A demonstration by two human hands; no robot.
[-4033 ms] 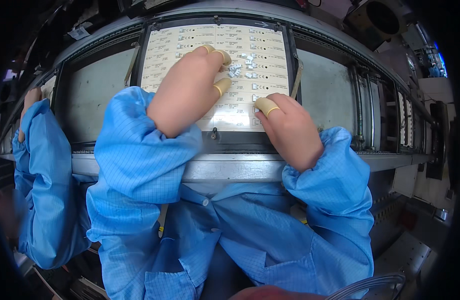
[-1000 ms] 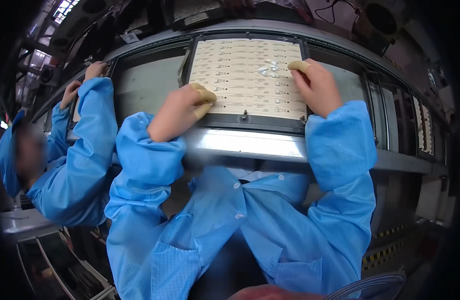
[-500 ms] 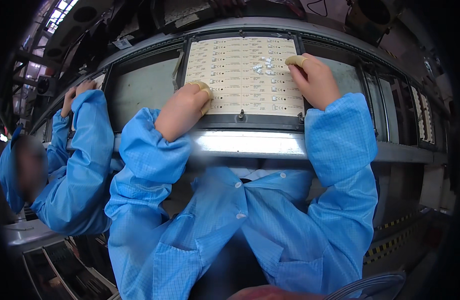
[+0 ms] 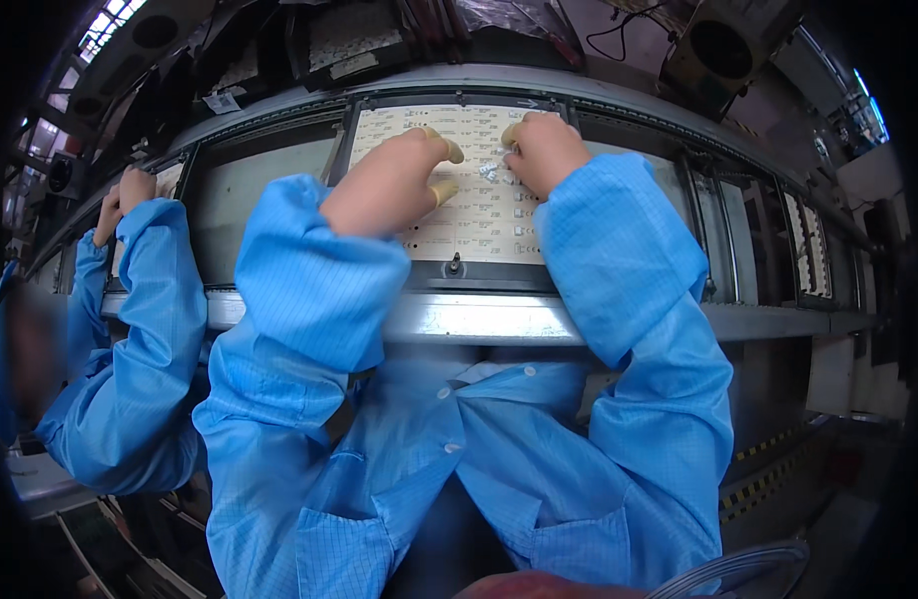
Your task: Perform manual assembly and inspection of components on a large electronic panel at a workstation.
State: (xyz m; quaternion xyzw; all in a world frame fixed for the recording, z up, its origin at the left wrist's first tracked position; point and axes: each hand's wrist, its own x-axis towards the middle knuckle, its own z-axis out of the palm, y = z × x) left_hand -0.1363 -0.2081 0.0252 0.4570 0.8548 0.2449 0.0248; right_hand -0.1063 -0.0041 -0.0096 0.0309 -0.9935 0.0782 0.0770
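Observation:
A cream-coloured panel of repeated printed rectangles (image 4: 441, 246) lies in a dark frame (image 4: 509, 279) in front of me. Over its left half hovers my left hand (image 4: 387, 187), yellow covers on its thumb and a finger, the two held apart with nothing between them. Small white-and-silver parts (image 4: 490, 173) lie loose in a heap on the panel's right half. My right hand (image 4: 551, 152) is at the heap's far right side, its fingers curled and pinched downward. Whatever those fingertips hold is hidden. Similar small parts sit in columns on the panel.
The frame rests on a conveyor with a metal front rail (image 4: 479, 318). A co-worker's hands (image 4: 128, 200) are at another panel on the left. More boards (image 4: 806, 245) stand along the line to the right. Dark bins (image 4: 354, 50) hold small pale pieces behind the conveyor.
My left hand has moved from the panel's left edge inward and farther away, its fingers spreading. My right hand has come left from the right edge to the loose parts. The view has shifted slightly.

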